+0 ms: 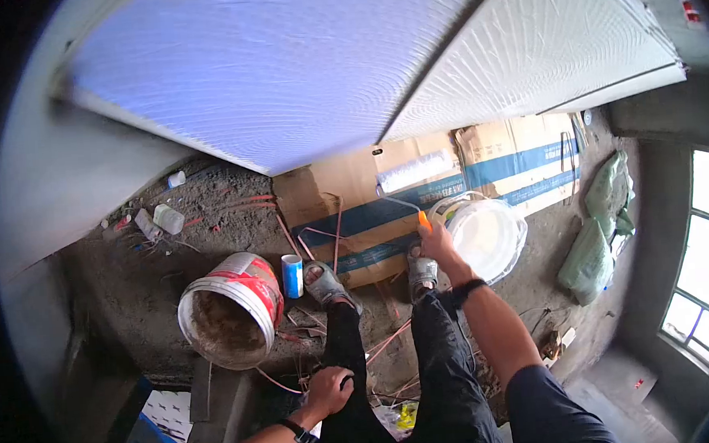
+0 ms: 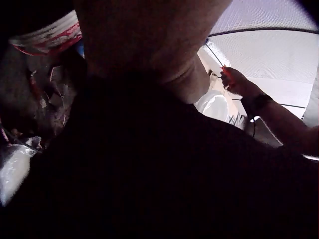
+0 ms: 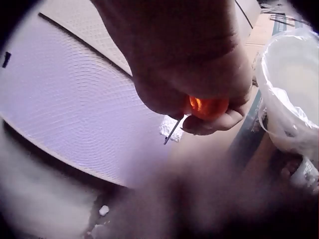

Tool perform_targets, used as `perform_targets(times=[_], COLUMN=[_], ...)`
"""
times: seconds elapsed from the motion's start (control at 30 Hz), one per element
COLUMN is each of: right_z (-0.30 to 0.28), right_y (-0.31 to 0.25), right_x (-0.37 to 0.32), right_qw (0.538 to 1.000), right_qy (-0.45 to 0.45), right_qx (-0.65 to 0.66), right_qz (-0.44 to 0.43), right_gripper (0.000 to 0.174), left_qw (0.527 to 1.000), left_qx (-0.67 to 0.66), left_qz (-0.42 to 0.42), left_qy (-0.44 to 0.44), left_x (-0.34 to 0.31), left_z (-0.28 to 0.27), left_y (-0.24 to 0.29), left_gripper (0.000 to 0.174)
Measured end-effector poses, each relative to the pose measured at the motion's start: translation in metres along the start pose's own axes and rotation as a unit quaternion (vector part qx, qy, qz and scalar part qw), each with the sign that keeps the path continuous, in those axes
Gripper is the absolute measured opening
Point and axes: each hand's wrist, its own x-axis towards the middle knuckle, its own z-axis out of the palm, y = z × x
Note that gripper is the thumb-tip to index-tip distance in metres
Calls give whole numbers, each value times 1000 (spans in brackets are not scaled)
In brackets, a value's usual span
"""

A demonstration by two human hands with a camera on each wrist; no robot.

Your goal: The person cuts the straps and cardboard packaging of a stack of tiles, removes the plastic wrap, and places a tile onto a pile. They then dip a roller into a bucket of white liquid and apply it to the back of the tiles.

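Head view, roller [image 1: 414, 171] ahead of the hands [image 1: 437, 243], right one gripping it

We saw two large panels [image 1: 264, 73], pale and matt, and their coating was rough, with fine curved ridges. The roller sleeve [image 1: 415, 171] looked textured and wet-white, its rod [image 1: 398, 202] was of thin, smooth metal, and the handle [image 1: 424, 220] was of orange plastic, which appeared smooth. Below them we noticed flat cardboard [image 1: 327, 174], of matt paper surface. The white bucket [image 1: 485, 238] had clear plastic film [image 3: 283, 94], wrinkled and glossy. The red-and-white bucket [image 1: 268, 288] was also plastic, crusted roughly inside. The floor [image 1: 148, 299] was gritty and dull, the trousers [image 1: 441, 370] were dark, matt cloth.
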Motion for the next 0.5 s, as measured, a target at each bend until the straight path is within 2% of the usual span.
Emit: perform_targets(times=[0.03, 0.17, 0.23, 0.3, 0.37, 0.4, 0.47, 0.5], right_z=[0, 11, 15, 15, 14, 15, 24, 34], right_y=[12, 38, 39, 44, 45, 46, 65, 74], right_x=[26, 115, 143, 164, 181, 184, 199, 211], right_qw=[999, 998, 985, 993, 968, 967, 992, 991], right_qy=[-3, 13, -44, -40, -130, -134, -124, -125], right_qx=[-26, -46, 135, 90, 156, 154, -21, -22], right_qz=[-38, -46, 94, 60, 151, 150, -32, -33], right_gripper=[47, 47, 46, 43, 41, 41, 41, 41], left_qw=[1000, 999, 996, 993, 992, 991, 990, 990], left_qx=[5, 3, 14, 25, 35, 33, 30, 29], left_qz=[-2, -18, -50, -64, -87, -90, -100, -101], left_qy=[-4, 45, 74, 91, 89, 91, 97, 98], left_x=[2, 10, 15, 20, 25, 28, 33, 36], left_z=[2, 20, 21, 30, 30, 32, 35, 36], left_y=[5, 15, 25, 27, 40, 44, 52, 56], left_gripper=[22, 21, 22, 22, 23, 23, 22, 22])
